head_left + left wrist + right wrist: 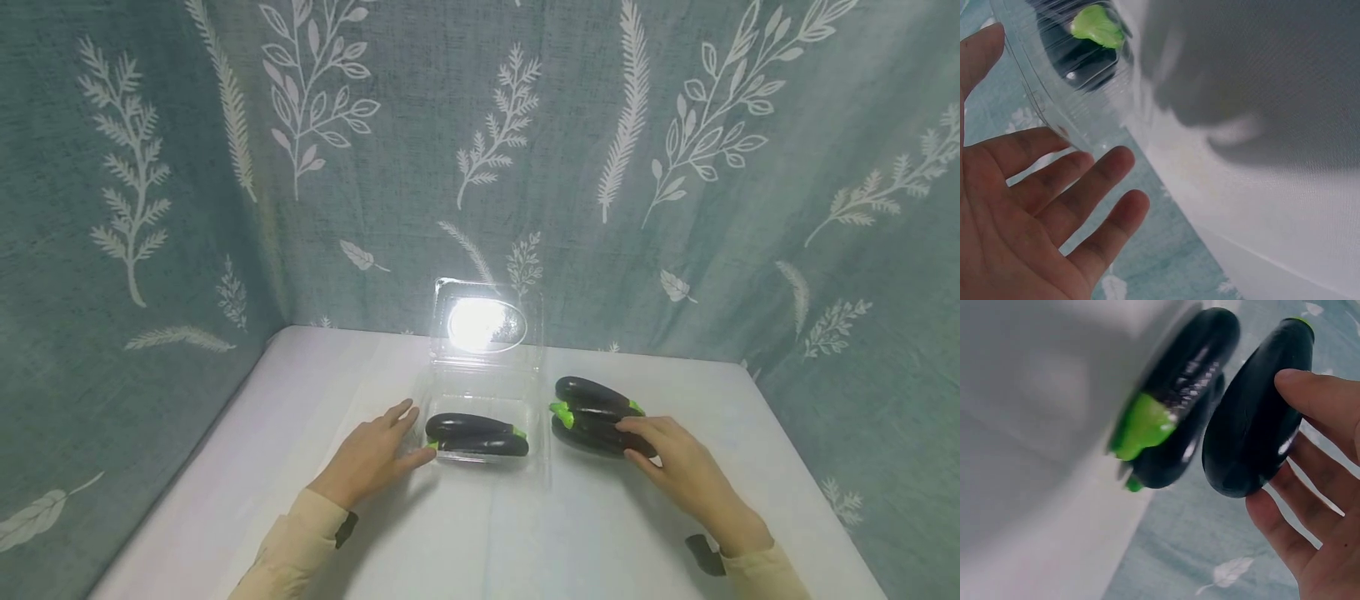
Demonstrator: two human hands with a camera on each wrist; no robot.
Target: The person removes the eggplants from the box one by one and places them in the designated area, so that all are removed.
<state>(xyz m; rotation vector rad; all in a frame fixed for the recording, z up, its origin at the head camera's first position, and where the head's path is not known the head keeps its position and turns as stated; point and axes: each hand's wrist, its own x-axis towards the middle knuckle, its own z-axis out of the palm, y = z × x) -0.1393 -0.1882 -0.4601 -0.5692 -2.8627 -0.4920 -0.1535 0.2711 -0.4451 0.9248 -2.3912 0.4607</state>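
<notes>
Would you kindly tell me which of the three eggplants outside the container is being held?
The eggplant pinched by the right hand, with its green end uppermost in the right wrist view; the other two eggplants have theirs lowermost.

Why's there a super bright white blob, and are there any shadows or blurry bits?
Head view: glare on the clear lid, probably reflected light; left wrist view: a broad grey shadow on the white tabletop; right wrist view: the eggplant showing a big green cap looks slightly blurred at its edges.
</notes>
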